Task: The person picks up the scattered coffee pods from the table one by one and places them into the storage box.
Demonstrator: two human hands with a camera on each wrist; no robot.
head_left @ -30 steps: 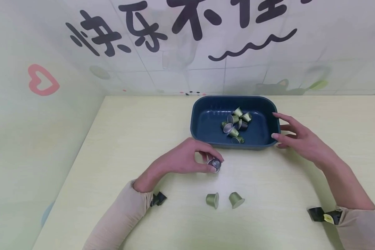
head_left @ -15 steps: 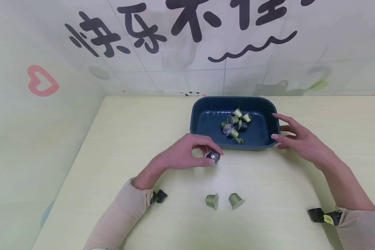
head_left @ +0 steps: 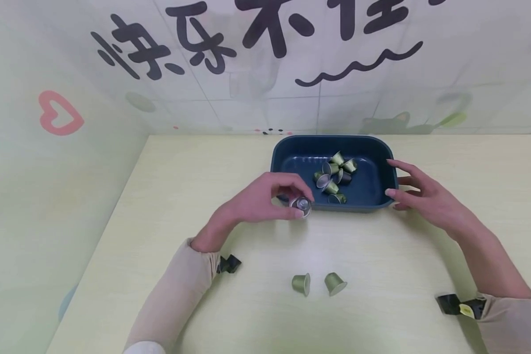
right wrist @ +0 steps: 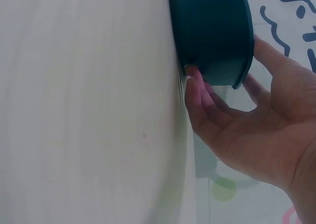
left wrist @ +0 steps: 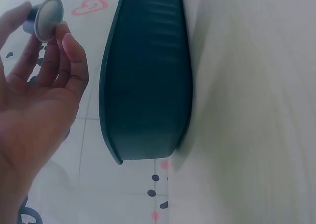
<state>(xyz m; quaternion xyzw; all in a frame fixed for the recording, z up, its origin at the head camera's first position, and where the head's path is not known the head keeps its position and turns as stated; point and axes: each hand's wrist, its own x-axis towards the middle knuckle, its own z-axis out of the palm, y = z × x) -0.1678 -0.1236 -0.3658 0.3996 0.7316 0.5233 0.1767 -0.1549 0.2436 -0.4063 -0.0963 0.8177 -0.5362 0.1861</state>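
Between thumb and fingertips, my left hand (head_left: 263,199) pinches a dark grey coffee capsule (head_left: 304,204) at the front left rim of a dark blue box (head_left: 349,208). The left wrist view shows the capsule's pale round lid (left wrist: 49,19) raised beside the box wall. At the box's right end, my right hand (head_left: 431,201) grips the wall, with thumb and a finger over the rim and other fingers against the outside. Several green coffee capsules and a dark one lie heaped in the box, including a green capsule (head_left: 331,187) near the front.
Two green capsules lie on the table in front of the box, a left one (head_left: 300,283) and a right one (head_left: 334,283). Behind the box rises a wall (head_left: 230,113) with black lettering. Black straps (head_left: 460,306) show at the sleeve cuffs.
My left hand has carried the dark grey capsule away from the front of the table, up to the box's front rim. The right hand has stayed at the box's end.
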